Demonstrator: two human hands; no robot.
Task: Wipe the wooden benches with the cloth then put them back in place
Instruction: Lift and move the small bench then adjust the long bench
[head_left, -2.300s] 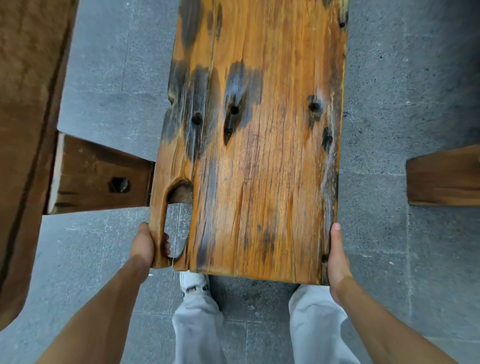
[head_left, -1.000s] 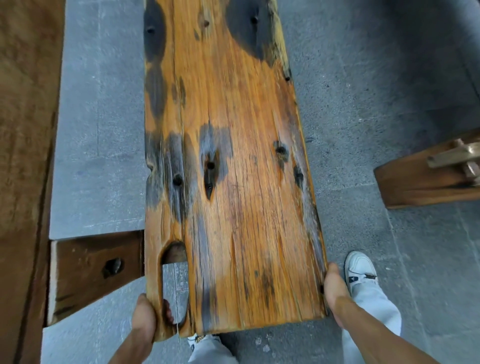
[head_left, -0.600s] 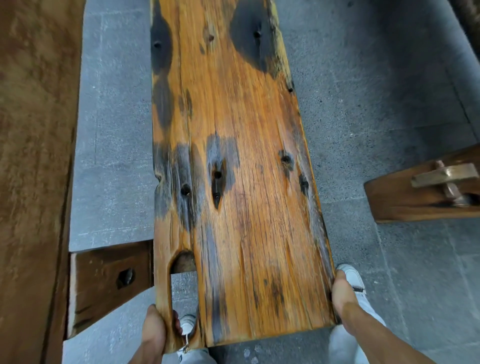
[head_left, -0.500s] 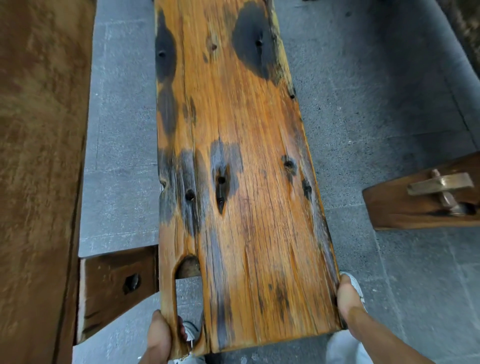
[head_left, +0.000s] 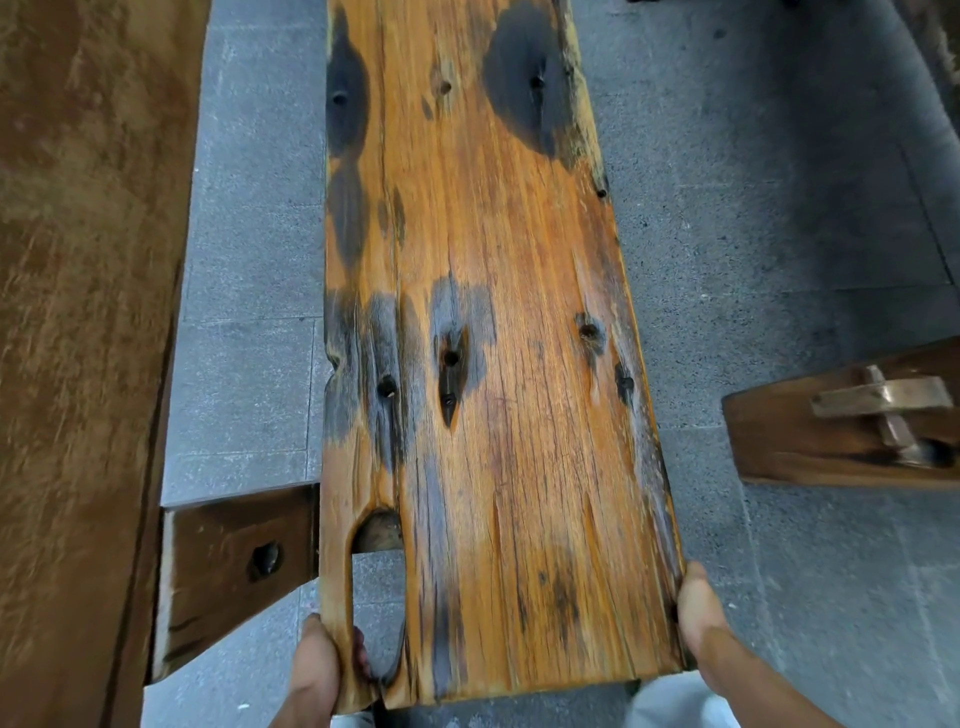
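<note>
Grey paving (head_left: 727, 218) lies underfoot. Left hand (head_left: 314, 670) wraps the strip beside the slot; right hand (head_left: 698, 618) clasps the bench (head_left: 493, 364) edge. Bench stands beside a wooden table (head_left: 78, 312). Replacing step, judging; next needs alignment.

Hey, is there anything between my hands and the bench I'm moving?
No. Your left hand grips the thin strip beside the slot at the near corner of the wooden bench, and your right hand holds its right edge. Nothing visible sits between either hand and the wood.
</note>
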